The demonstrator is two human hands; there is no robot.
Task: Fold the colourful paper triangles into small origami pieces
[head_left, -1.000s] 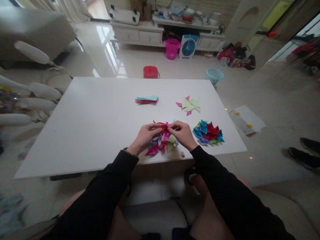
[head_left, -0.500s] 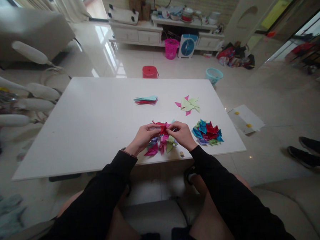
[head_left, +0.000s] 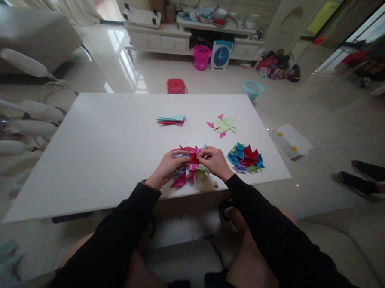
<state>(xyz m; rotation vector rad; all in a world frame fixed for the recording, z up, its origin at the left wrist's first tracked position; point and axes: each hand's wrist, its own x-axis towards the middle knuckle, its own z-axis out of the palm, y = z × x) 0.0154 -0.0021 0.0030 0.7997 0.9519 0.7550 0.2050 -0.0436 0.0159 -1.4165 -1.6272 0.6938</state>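
A small red folded paper piece [head_left: 193, 157] is pinched between my two hands, just above the table's near edge. My left hand [head_left: 171, 165] grips its left side, and the fingertips of my right hand [head_left: 214, 161] close on its right side. Beneath and around it lies a pile of folded paper pieces [head_left: 179, 180] in magenta, pink, purple and pale green, partly hidden by my hands. To the right sits a second heap of origami pieces [head_left: 246, 156] in blue, red, green and purple. The exact fold of the held piece is too small to make out.
On the white table [head_left: 83, 154] lie a stack of coloured folded papers [head_left: 171, 120] and pale green and pink paper shapes [head_left: 223, 124]. A small sticker [head_left: 215, 184] is near the front edge. Beyond stand a red stool [head_left: 175, 86] and a light blue basket [head_left: 253, 89].
The whole view has shifted slightly, so the table and hands appear a little further left. Both hands stay on the red paper piece, with only slight finger movement.
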